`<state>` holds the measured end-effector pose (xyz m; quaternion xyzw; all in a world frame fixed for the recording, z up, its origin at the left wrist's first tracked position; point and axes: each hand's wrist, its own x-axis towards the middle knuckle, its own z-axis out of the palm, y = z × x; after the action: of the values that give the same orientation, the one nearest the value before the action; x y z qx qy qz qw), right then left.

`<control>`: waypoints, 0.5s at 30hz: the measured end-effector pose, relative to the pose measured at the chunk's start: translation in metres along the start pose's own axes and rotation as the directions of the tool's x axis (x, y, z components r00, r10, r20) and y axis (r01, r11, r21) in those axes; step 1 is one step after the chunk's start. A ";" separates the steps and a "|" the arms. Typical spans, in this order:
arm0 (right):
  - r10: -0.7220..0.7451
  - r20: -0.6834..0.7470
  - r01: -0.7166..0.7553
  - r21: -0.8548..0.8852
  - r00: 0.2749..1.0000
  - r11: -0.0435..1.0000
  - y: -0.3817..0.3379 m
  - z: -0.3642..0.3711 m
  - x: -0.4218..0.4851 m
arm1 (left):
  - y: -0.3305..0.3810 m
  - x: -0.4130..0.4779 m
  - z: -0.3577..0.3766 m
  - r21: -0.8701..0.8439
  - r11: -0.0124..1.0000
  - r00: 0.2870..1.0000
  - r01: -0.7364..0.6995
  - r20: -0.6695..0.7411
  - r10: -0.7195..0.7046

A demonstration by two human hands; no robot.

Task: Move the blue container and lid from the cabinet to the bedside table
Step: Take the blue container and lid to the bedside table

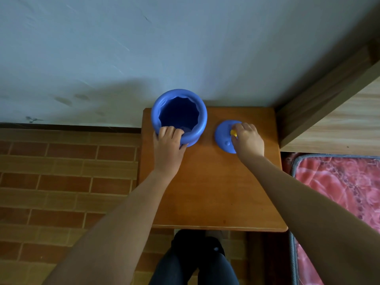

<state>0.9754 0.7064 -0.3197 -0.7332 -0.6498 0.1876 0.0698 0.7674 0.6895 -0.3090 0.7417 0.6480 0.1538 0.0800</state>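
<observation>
Container [178,117] upright on table [207,188], left hand [169,141] gripping its near rim; lid [225,136] just beside, right hand [247,138] pinching its yellow knob [233,133].

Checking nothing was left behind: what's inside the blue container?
The blue container looks empty: dark ribbed walls and bare bottom show. The left hand on its near rim hides a small part inside.

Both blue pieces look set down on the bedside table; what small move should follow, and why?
Probably let go with both hands: the blue container stands upright on the bedside table, left hand gripping its rim, and the lid lies flat beside it under the right hand.
</observation>
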 end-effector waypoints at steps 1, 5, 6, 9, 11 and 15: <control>0.001 0.004 -0.001 -0.005 1.000 1.000 0.000 0.001 0.001 | 0.000 0.000 0.000 -0.003 1.000 1.000 -0.006 -0.005 0.006; 0.002 0.007 -0.002 -0.015 1.000 1.000 -0.001 0.006 0.006 | -0.004 -0.002 0.003 0.004 0.999 0.998 -0.045 -0.040 0.045; 0.006 0.005 -0.006 -0.015 1.000 1.000 -0.001 0.007 0.007 | -0.005 -0.002 0.004 0.009 0.999 0.998 -0.052 -0.047 0.053; 0.008 -0.007 -0.008 -0.006 1.000 1.000 -0.001 0.013 0.007 | -0.008 -0.003 0.009 0.019 0.997 0.994 -0.075 -0.072 0.076; 0.008 -0.013 -0.008 -0.001 1.000 1.000 0.001 0.018 0.008 | -0.010 -0.004 0.012 0.020 0.996 0.992 -0.089 -0.086 0.091; 0.023 -0.024 -0.023 0.007 0.999 1.000 0.002 0.026 0.011 | -0.014 -0.004 0.017 0.033 0.994 0.986 -0.107 -0.123 0.111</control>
<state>0.9693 0.7133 -0.3463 -0.7427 -0.6397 0.1818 0.0778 0.7597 0.6887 -0.3297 0.7659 0.6121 0.1955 0.0209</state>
